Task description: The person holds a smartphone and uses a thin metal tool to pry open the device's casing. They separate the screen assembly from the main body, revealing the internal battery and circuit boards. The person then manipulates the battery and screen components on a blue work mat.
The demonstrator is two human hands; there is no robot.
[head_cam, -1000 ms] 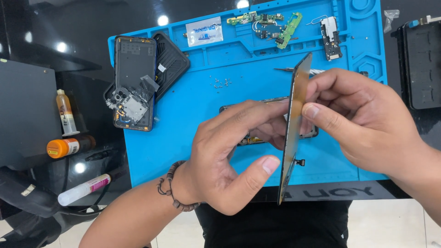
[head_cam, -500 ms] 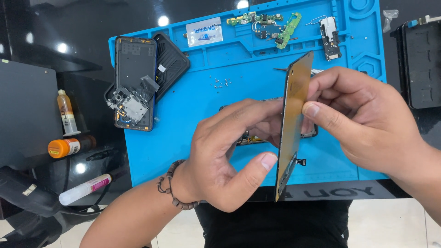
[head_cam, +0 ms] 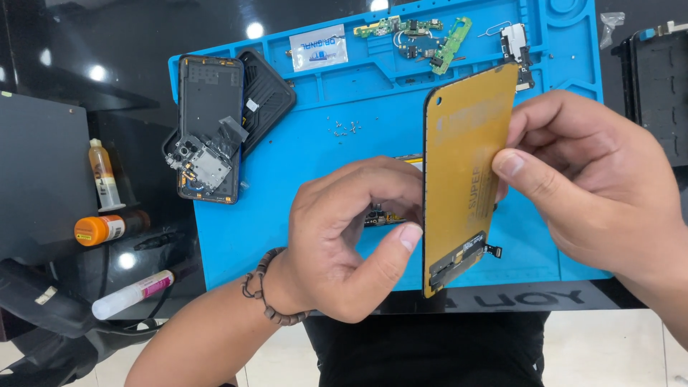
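Both my hands gripping one thin, flat phone screen panel (head_cam: 462, 172), copper-yellow back facing me, right hand (head_cam: 588, 186) pinching its edge, left hand (head_cam: 351, 236) steadying it, ribbed blue silicone mat (head_cam: 301, 208) lying beneath.

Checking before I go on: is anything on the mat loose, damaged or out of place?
Small screws lie loose on the open blue mat, not in a tray. The screen panel, held by both hands, left and right, looks uncracked on its yellow back; its flex tail hangs free. Nothing spilled.
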